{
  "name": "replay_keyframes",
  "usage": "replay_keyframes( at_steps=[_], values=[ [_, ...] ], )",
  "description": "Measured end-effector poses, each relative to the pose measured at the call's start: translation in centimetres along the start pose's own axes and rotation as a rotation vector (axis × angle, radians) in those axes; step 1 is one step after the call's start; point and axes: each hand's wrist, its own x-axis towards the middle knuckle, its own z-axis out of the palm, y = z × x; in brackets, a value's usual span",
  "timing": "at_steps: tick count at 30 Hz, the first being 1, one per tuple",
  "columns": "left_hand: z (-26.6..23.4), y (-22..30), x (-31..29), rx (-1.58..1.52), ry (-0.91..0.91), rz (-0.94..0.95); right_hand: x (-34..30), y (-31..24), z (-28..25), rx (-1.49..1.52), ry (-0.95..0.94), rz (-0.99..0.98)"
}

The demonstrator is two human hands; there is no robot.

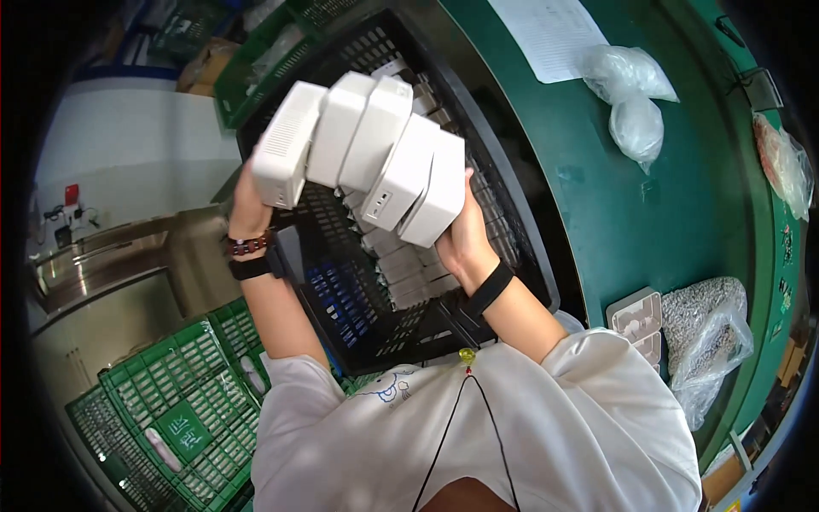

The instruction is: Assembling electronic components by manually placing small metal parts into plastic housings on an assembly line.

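Between my two hands is a row of several white plastic box-shaped housings (pixel 371 132), pressed side by side and fanned in an arc. Vent slots mark the leftmost one, and small port openings show on another. My left hand (pixel 248 200) grips the left end of the row, its fingers mostly hidden behind the housing. My right hand (pixel 465 229) presses on the right end from below and outside. Beneath the row stands a black plastic crate (pixel 512 188) with slotted walls. More pale housings (pixel 405 269) lie packed in rows inside it.
Right of the crate runs a green worktable (pixel 572 196) with a paper sheet (pixel 550 38), clear plastic bags (pixel 636 128), a bag of small grey parts (pixel 708 324) and a pale compartment tray (pixel 636 316). Green crates (pixel 183 410) stand lower left; another green crate (pixel 247 81) is at upper left.
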Motion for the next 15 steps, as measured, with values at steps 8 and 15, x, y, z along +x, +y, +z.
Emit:
replay_keyframes(
  at_steps=[8,15],
  values=[
    [9.4,4.0,6.6,-0.086,-0.259,0.215,-6.7,-11.6,-2.0,0.091,-0.054,-0.454],
    [31.0,-6.9,12.3,-0.119,-0.741,-0.116,-10.7,-17.9,-18.4,0.173,0.234,-0.687]
  ],
)
